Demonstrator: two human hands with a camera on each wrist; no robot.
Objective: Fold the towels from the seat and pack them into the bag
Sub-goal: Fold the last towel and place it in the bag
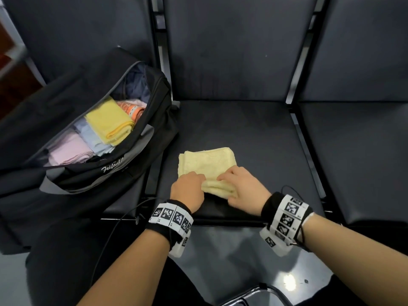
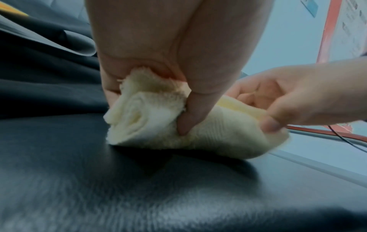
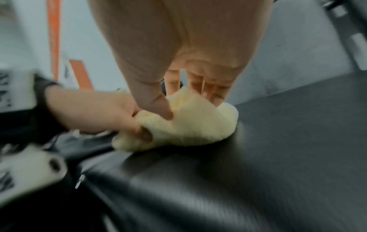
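Rolling the pale yellow towel up from its near edge on the dark padded seat, just right of the open black duffel bag. Pinching the left end of the roll with the left hand, thumb and fingers curled round the spiral of layers seen in the left wrist view. Gripping the right end with the right hand, thumb under and fingers over the cloth. Leaving the far part of the towel lying flat and unrolled on the seat. Judging the step in hand as rolling rather than flat folding, with packing not yet begun for this piece. Doing it well probably by keeping both ends level, advancing them together so the roll does not cone, pressing down lightly to keep the layers tight, and smoothing the flat part ahead. Already packed in the bag: a bright yellow towel, a pink towel, a light blue towel and an orange patterned cloth.
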